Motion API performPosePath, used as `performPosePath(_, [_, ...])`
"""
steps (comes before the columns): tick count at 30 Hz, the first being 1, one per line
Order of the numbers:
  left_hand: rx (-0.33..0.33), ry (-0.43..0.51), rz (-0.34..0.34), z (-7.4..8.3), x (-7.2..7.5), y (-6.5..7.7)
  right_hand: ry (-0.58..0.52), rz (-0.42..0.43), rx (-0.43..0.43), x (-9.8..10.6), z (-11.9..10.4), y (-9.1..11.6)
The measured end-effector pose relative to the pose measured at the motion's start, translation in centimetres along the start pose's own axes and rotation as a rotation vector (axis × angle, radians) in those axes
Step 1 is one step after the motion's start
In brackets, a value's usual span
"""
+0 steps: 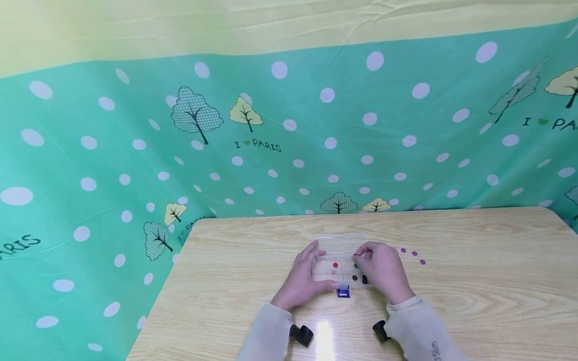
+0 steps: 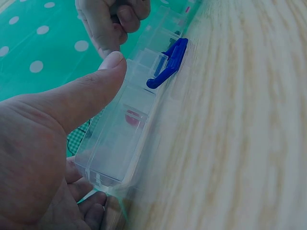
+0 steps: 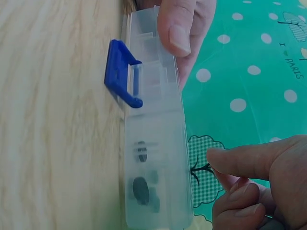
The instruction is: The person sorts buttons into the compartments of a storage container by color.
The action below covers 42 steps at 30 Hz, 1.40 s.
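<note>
One clear box point(image 1: 327, 277) lay with its length crosswise on the desk point(image 1: 496, 291); I saw the left hand point(image 1: 302, 282) gripping its left end, the right hand point(image 1: 383, 268) apparently pinching a red piece point(image 1: 355, 255) over its right half.

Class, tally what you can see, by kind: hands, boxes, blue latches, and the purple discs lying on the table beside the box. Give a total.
Hands: 2 (left hand, right hand)
Box: 1
Blue latch: 1
Purple discs on the table: 3 visible
Total: 7
</note>
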State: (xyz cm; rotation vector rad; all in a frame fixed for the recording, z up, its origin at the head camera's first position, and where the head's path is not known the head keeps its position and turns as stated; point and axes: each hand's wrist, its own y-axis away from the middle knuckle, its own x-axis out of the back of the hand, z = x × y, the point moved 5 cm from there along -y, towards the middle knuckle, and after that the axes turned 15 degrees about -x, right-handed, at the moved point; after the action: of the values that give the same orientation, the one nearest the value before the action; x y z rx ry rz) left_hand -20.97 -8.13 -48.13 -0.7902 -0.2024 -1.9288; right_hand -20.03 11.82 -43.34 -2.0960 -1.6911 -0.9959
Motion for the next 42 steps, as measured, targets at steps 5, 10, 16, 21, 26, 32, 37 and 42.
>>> performPosePath(5, [-0.001, 0.007, 0.001, 0.1, 0.0, 0.0, -0.017, -0.011, 0.004, -0.5, -0.3, 0.0])
performPosePath(10, [-0.009, 0.001, -0.002, 0.1, 0.0, -0.1, -0.019, -0.021, -0.010, -0.9, -0.4, 0.1])
performPosePath(16, [-0.006, 0.010, -0.002, 0.3, 0.1, -0.1, -0.026, -0.037, 0.001, -1.4, -0.8, 0.1])
performPosePath(21, [-0.007, 0.010, -0.002, 0.3, 0.1, 0.0, -0.031, -0.033, 0.026, -1.8, -1.0, 0.1])
performPosePath(26, [-0.006, 0.008, -0.006, 0.3, 0.1, 0.0, -0.032, -0.041, 0.048, -2.4, -1.3, 0.3])
performPosePath(32, [-0.012, 0.008, -0.009, 0.2, 0.0, 0.0, -0.039, -0.044, 0.068, -3.1, -1.8, 0.5])
performPosePath(37, [-0.012, 0.010, -0.006, 0.3, 0.0, 0.0, -0.034, -0.037, 0.074, -3.6, -2.0, 0.7])
performPosePath(42, [-0.022, 0.003, -0.009, 0.3, 0.0, 0.0, -0.036, -0.035, 0.082, -3.8, -2.3, 0.9])
